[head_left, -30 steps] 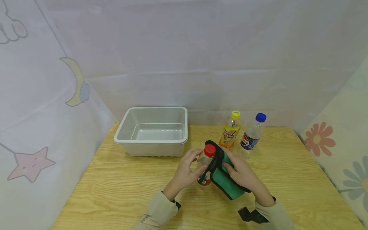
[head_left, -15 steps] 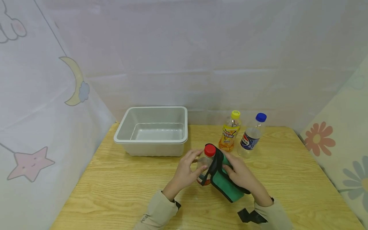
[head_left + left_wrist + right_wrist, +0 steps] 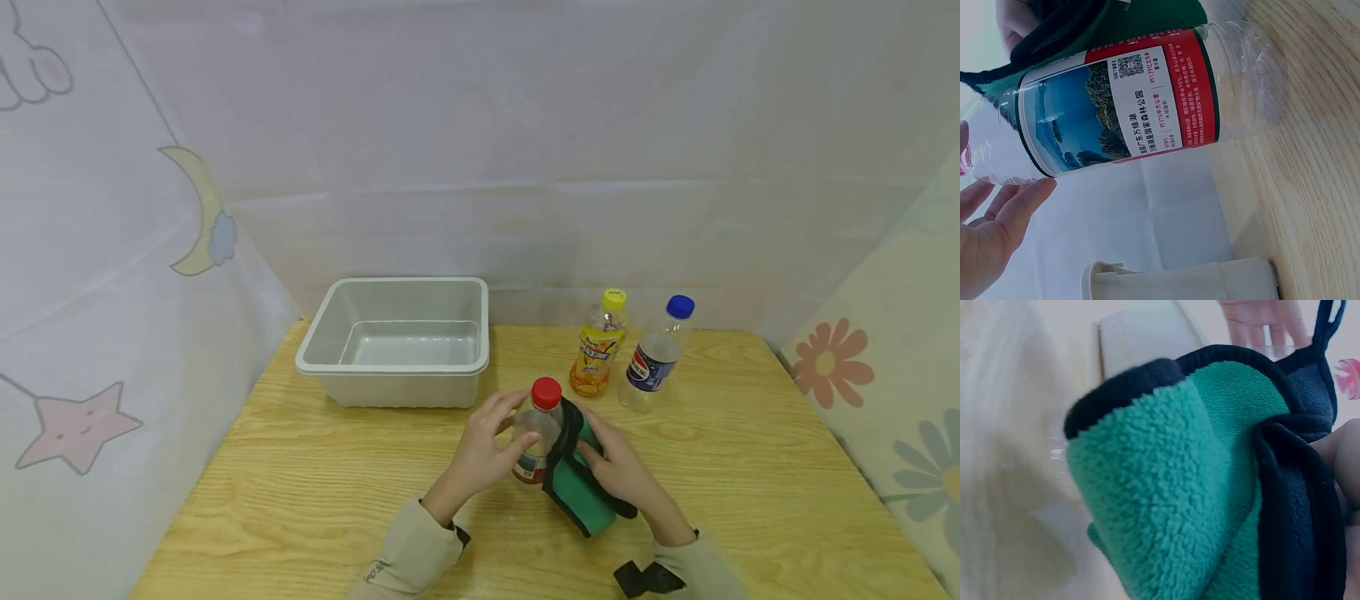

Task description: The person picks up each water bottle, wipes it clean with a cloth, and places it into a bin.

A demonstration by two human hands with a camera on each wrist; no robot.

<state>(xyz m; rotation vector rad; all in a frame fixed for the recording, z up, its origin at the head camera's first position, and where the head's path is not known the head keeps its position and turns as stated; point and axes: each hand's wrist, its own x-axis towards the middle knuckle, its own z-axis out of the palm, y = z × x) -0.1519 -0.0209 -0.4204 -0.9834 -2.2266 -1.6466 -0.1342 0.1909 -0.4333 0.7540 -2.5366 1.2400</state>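
A clear plastic bottle with a red cap (image 3: 546,395) stands upright on the table, its red label with a lake picture (image 3: 1122,103) facing the left wrist camera. My left hand (image 3: 486,446) holds it from the left, fingers and thumb around its upper part. In my right hand (image 3: 628,471) is a folded green cloth with black edging (image 3: 581,492), gripped between thumb and fingers and laid against the bottle's right side. The cloth's thick fleecy pile (image 3: 1147,487) fills much of the right wrist view. Part of the bottle is hidden behind the cloth.
Behind the right hand stand a yellow-capped bottle (image 3: 597,346) with some orange content and a clear blue-capped bottle (image 3: 652,362). A light grey plastic tub (image 3: 408,390) sits at the back left of the wooden table (image 3: 315,492). A pale curtain hangs behind.
The cloth has slid lower along the bottle, and the right hand has shifted slightly left and down with it. More of the bottle's upper part now shows. The left hand keeps its place.
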